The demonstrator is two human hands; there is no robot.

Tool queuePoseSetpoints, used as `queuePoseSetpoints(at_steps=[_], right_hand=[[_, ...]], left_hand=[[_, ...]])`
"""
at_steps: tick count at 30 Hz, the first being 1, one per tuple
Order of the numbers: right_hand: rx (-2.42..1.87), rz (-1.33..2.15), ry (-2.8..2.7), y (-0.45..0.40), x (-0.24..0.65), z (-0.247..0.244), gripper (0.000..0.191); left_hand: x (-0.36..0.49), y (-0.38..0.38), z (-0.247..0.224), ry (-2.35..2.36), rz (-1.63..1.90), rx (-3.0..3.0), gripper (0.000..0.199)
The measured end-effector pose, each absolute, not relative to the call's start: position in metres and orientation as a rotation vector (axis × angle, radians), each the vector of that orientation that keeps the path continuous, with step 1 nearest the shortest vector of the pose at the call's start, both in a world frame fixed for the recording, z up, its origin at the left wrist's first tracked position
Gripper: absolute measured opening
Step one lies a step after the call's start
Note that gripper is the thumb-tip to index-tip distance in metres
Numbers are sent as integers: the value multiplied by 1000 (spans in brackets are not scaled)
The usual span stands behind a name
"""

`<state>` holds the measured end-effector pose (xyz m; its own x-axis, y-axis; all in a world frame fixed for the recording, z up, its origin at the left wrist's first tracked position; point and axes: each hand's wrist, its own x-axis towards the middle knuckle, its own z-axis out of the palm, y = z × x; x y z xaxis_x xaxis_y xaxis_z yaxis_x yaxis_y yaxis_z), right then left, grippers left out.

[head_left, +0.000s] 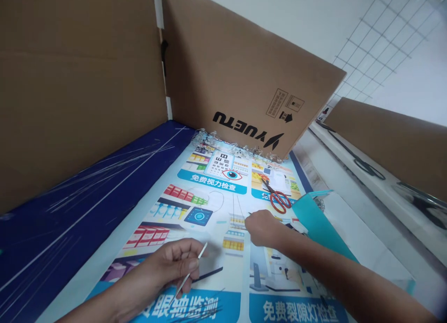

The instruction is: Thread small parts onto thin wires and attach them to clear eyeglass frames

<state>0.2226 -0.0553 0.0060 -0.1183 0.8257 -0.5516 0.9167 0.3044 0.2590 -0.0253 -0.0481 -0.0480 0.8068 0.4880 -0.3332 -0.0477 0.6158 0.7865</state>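
Observation:
My left hand (pixel 181 262) is closed around a thin pale stick (pixel 201 251), which slants up to the right between thumb and fingers. To its right, above the printed sheet (pixel 244 267), my right hand (pixel 261 227) is closed in a loose fist. Thin dark strands (pixel 238 206) rise beside its fingertips, and what it pinches is too small to make out. Scissors with red handles (pixel 279 202) lie just beyond the right hand, their blades pointing away. Several dark thin strands (pixel 202 309) lie near the bottom edge, below the left hand.
Cardboard panels (pixel 244 71) stand at the back and left. Clumps of wiry scraps (pixel 240 150) line the back panel's foot. A teal folder or box (pixel 323 220) lies at right, under the right forearm. Farther right are more scissors (pixel 368 169). Blue cloth (pixel 87 197) covers the left side.

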Motion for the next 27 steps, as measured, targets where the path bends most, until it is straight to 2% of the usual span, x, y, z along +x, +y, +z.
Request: queuePoseSetpoints(at_steps=[8, 11, 15, 21, 23, 27], right_hand=[[1585, -74, 2021, -70, 221, 14, 18], [1703, -105, 2178, -75, 213, 20, 13], [2049, -533, 2524, -71, 182, 16, 5], [2280, -1294, 2807, -50, 121, -16, 12], [2304, -1421, 2756, -45, 113, -29, 9], [2322, -1427, 2722, -43, 115, -44, 7]], left_hand=[[-30, -45, -42, 705, 588, 949, 21], [-33, -43, -44, 775, 757, 1049, 18], [-38, -40, -37, 832, 944, 1162, 16], [-42, -31, -38, 932, 1012, 1184, 16], [-42, -27, -46, 904, 973, 1138, 17], [-41, -24, -58, 879, 961, 1116, 17]])
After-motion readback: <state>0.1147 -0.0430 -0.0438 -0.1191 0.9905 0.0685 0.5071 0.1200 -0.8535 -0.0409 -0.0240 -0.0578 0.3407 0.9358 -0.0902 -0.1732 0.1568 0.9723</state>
